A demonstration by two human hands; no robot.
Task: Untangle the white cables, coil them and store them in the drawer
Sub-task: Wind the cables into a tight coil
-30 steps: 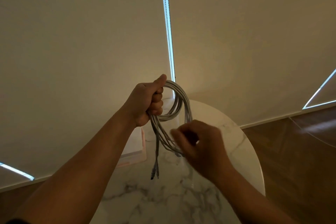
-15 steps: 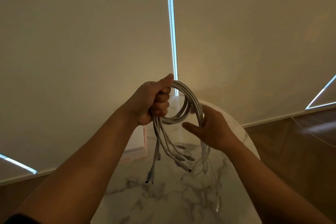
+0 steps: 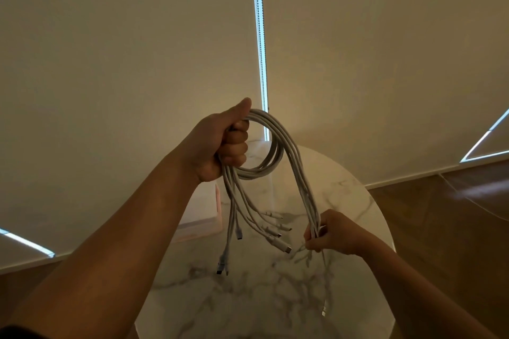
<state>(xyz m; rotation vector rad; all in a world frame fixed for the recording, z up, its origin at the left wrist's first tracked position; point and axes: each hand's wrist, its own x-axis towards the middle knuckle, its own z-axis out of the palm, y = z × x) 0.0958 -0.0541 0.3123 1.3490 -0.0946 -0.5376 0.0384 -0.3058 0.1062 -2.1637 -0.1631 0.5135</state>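
Up above the marble table (image 3: pixel 275 308), the left hand (image 3: pixel 220 146) clenches a loop of white cables (image 3: pixel 301 187) in its fist; at four o'clock from it, the right hand (image 3: pixel 334 234) pinches the strands that trail off the loop; loose plug ends (image 3: pixel 286 249) dangle at six o'clock below the fist.

Both bare forearms reach forward, the left grip (image 3: pixel 223 143) held higher as a fist round the white cables (image 3: pixel 279 143) with its thumb laid on top, the right grip (image 3: pixel 334 232) lower and apart, fingers seemingly pinching the hanging strands.
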